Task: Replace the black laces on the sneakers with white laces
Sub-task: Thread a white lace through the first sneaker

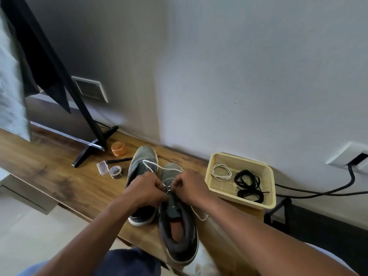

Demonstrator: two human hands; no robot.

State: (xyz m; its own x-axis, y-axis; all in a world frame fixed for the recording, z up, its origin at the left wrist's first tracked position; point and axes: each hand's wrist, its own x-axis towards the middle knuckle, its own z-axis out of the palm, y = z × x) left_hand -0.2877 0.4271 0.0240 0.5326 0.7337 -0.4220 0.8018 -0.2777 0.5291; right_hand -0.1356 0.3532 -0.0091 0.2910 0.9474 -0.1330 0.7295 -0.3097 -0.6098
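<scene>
Wood-grain table [59, 176], brown and smooth with a soft sheen. Two sneakers [175, 226] in matt grey cloth, rubbery off-white soles, the lining dark and padded. White lace [157, 166] looks like woven cord, and so do the black laces [248, 184] coiled in the basket [266, 172], which is cream perforated plastic. Orange jar [118, 148], translucent plastic, slightly glossy. TV stand [93, 152], matt black, with a bright metal-looking strip along the screen edge. Wall [258, 66] painted, matt.
</scene>
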